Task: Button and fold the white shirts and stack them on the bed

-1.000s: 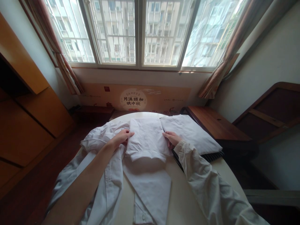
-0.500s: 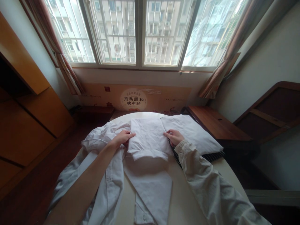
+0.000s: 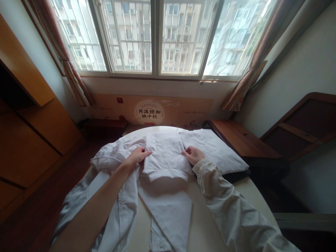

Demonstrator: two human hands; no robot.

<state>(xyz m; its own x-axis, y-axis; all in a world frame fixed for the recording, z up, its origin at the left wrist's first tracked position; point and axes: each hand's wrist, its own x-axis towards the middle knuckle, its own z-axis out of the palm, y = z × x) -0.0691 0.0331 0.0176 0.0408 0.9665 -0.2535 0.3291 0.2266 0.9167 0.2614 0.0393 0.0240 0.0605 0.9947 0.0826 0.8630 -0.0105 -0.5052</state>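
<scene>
A white shirt (image 3: pixel 166 152) lies partly folded in the middle of the table, its upper part a rough square. Below that, a flat flap (image 3: pixel 169 197) runs toward me, with a button near its lower end. My left hand (image 3: pixel 138 155) pinches the left edge of the square between thumb and fingers. At the opposite edge my right hand (image 3: pixel 193 155) pinches the cloth the same way, its sleeve cuff at the wrist. Left of the square, a crumpled white garment (image 3: pixel 123 196) with a buttoned strip hangs over the table's side. Folded white clothing (image 3: pixel 215 148) lies to the right.
The round, pale table (image 3: pixel 210 224) carries all the clothes. A dark striped cloth (image 3: pixel 237 176) shows under the folded stack. Beyond stand a brown wooden desk (image 3: pixel 244 136) at right, orange-brown cabinets (image 3: pixel 28 140) at left and a printed banner (image 3: pixel 173 108) below the window.
My right hand has shifted slightly left and its fingers have curled in more. The square of cloth has barely moved; my left hand keeps its pinch.
</scene>
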